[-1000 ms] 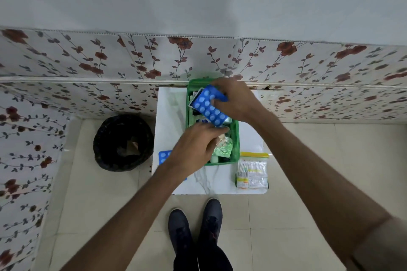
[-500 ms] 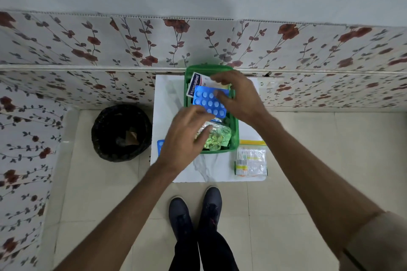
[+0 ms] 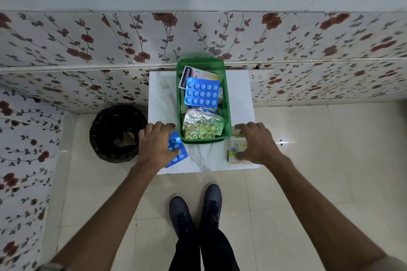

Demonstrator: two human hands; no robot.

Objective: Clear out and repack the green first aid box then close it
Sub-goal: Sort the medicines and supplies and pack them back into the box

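The green first aid box (image 3: 227, 116) stands open on a small white marble table (image 3: 161, 99). Inside lie a Hansaplast pack (image 3: 187, 76), a blue blister pack (image 3: 202, 94) and silver and gold blister strips (image 3: 201, 126). My left hand (image 3: 157, 144) lies palm down left of the box over a second blue blister pack (image 3: 178, 153), fingers past its far edge and thumb on top. My right hand (image 3: 256, 142) spans a clear zip bag (image 3: 236, 146) right of the box. No lid shows.
A black waste bin (image 3: 110, 130) stands on the floor left of the table. A flowered wall panel (image 3: 132, 46) runs right behind the table and box. My two dark shoes (image 3: 196, 207) are on the tiled floor at the table's front edge.
Both hands left the box. The blue blister pack my right hand held now lies in the box. My left hand went down-left onto the other blister pack, my right hand onto the zip bag.
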